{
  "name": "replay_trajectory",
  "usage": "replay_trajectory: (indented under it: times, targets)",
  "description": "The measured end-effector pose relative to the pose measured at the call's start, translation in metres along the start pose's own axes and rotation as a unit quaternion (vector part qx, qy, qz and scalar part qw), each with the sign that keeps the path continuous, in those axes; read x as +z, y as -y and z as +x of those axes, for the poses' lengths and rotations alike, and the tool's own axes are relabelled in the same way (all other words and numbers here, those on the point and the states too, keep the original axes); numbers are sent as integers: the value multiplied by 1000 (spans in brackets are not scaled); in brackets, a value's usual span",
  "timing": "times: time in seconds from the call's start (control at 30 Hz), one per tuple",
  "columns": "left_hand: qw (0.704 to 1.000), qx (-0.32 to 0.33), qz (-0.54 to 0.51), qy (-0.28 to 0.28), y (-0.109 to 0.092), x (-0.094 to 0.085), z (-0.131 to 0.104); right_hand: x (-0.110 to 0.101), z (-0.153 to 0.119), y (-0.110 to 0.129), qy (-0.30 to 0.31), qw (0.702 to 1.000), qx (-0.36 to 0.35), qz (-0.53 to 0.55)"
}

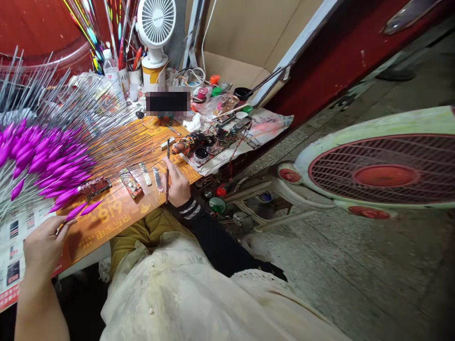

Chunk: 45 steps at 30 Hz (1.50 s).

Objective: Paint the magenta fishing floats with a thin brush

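At the lower left, my left hand (44, 244) pinches the ends of a few purple floats (76, 211) above the table edge. My right hand (177, 183) holds a thin dark brush (167, 175) upright between thumb and fingers, over the near edge of the orange tabletop (121, 215). A large bunch of purple floats (39, 151) with long thin stems spreads across the left side. Between my hands lie a paint-stained block (131, 183), a dark stained piece (95, 187) and small flat strips (145, 174).
A small white fan (156, 28) stands at the back, beside cups of brushes and a bottle (109, 66). Paint pots, including a black one (201, 154), and stained paper (270, 125) crowd the right end. A large floor fan (384, 166) stands at the right.
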State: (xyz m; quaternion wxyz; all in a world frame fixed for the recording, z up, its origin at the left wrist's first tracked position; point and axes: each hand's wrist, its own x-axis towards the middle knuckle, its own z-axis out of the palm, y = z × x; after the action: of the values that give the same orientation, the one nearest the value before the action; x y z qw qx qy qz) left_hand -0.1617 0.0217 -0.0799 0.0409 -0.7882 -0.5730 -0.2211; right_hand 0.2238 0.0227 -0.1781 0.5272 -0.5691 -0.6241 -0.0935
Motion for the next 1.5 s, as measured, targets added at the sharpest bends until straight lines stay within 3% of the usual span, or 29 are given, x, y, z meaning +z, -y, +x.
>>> replay_trajectory:
  times: [0.2,0.27,0.47,0.6,1.5]
  targets:
    - [1000,10,-13,24,-5,6,-4,-11,-18,17,-82,994,-7,66]
    - [999,-1,-19,40,-7,6,-6,-13,-33,29,-96,988,-42,110]
    - [997,-18,-34,68,-13,2,-7,2,-74,80,52,955,-203,211]
    - [997,-26,-37,70,-17,0,-8,19,-84,101,78,952,-211,206]
    - [996,-36,-38,73,-16,2,-10,23,-86,108,101,965,-195,140]
